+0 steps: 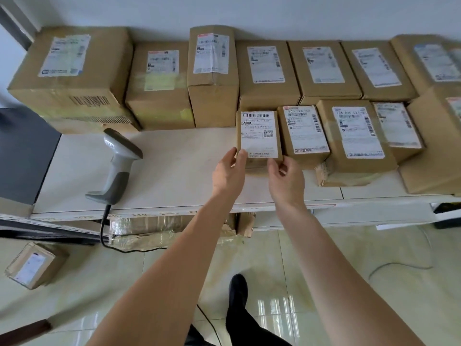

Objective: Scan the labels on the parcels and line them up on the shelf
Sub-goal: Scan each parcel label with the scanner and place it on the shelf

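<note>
A small cardboard parcel (259,136) with a white label on top lies on the white shelf (174,168), at the left end of a front row of labelled parcels (303,132). My left hand (228,171) pinches its near left corner, thumb on the label. My right hand (287,178) holds its near right corner. A grey handheld barcode scanner (118,166) stands on the shelf to the left, apart from both hands, its cable hanging over the edge.
A back row of larger labelled boxes (159,83) lines the wall. A dark panel (22,156) stands at the left. One parcel (35,264) lies on the tiled floor at lower left. More boxes (172,228) sit under the shelf.
</note>
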